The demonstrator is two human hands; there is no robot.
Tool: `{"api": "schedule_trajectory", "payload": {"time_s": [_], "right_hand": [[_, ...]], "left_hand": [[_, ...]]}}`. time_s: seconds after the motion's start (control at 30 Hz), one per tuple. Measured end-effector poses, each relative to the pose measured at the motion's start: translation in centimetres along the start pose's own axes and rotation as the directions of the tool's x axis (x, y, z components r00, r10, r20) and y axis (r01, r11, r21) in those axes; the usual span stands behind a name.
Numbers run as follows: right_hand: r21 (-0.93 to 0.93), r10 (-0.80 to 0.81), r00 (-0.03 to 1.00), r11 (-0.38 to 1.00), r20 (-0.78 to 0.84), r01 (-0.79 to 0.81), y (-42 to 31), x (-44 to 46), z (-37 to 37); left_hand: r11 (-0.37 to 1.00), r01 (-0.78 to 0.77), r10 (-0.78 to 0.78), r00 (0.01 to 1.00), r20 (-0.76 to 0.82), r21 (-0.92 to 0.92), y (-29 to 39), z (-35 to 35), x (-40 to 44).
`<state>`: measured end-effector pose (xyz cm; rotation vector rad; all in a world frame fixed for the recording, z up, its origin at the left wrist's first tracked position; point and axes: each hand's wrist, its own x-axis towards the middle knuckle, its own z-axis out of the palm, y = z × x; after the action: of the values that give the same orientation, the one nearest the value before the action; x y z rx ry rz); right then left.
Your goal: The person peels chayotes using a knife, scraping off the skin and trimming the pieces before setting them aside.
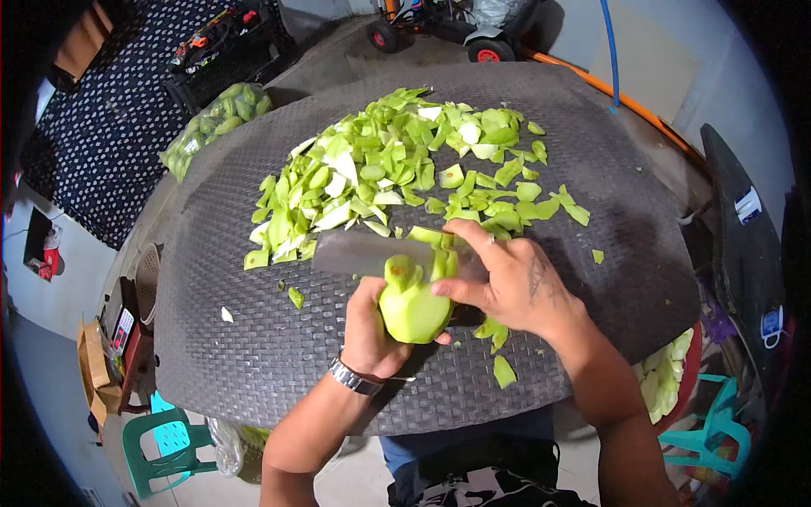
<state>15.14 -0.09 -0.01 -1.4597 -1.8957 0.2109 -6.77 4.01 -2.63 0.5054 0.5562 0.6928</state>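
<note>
dark woven table (253, 363) | heaped green peelings (372, 169) | scattered loose scraps (505, 372)

A teal chair (160, 421) and cardboard box (100, 363) stand left — a blue hose (612, 51), right.

A silver linked wristband (355, 377) and ring (491, 239) show.

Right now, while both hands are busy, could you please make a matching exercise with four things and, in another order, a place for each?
Things
1. wristwatch
2. peelings
3. knife
4. pale green fruit

Places
A. in the right hand
B. mostly heaped on the woven table
C. in the left hand
D. around the left wrist

Right pairs: 1-D, 2-B, 3-A, 4-C
</note>
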Motion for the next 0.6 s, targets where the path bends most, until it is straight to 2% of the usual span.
{"api": "schedule_trajectory", "payload": {"time_s": [0.1,0.13,0.23,0.3,0.4,0.5,0.53,0.6], "right_hand": [[-0.044,0.219,0.974,0.975,0.058,-0.216,0.1,0.6,-2.0],[-0.027,0.408,0.909,0.913,0.081,-0.408,-0.1,1.2,-3.2],[0.124,0.475,0.871,0.863,0.128,-0.489,0.7,1.5,-4.6],[0.213,0.423,0.886,0.863,0.191,-0.458,-0.4,1.3,-3.9],[0.149,0.210,0.946,0.956,0.246,-0.251,-1.7,0.3,-2.2],[0.093,0.096,0.969,0.988,0.227,-0.120,-2.0,-0.3,-1.2],[0.090,0.070,0.976,0.992,0.207,-0.090,-1.9,-0.4,-1.0],[0.086,0.064,0.972,0.993,0.227,-0.085,-1.7,-0.4,-1.2]], "left_hand": [[1.000,0.005,-0.005,0.999,0.037,-0.020,0.8,1.2,-0.3],[1.000,-0.005,0.005,0.999,0.053,0.004,1.0,1.5,-0.3],[0.998,-0.041,0.038,0.997,0.063,0.046,1.5,2.2,-0.3],[0.994,-0.058,0.053,0.997,0.055,0.093,1.3,2.2,-0.2],[0.996,-0.090,0.090,0.996,-0.005,-0.018,0.4,1.5,-0.4],[0.985,-0.068,0.063,0.997,0.038,0.159,0.4,0.5,-0.3],[0.982,-0.056,0.064,0.997,-0.036,0.181,0.3,1.0,-0.3],[0.984,-0.074,0.075,0.997,-0.003,0.162,0.2,1.0,-0.2]]}}
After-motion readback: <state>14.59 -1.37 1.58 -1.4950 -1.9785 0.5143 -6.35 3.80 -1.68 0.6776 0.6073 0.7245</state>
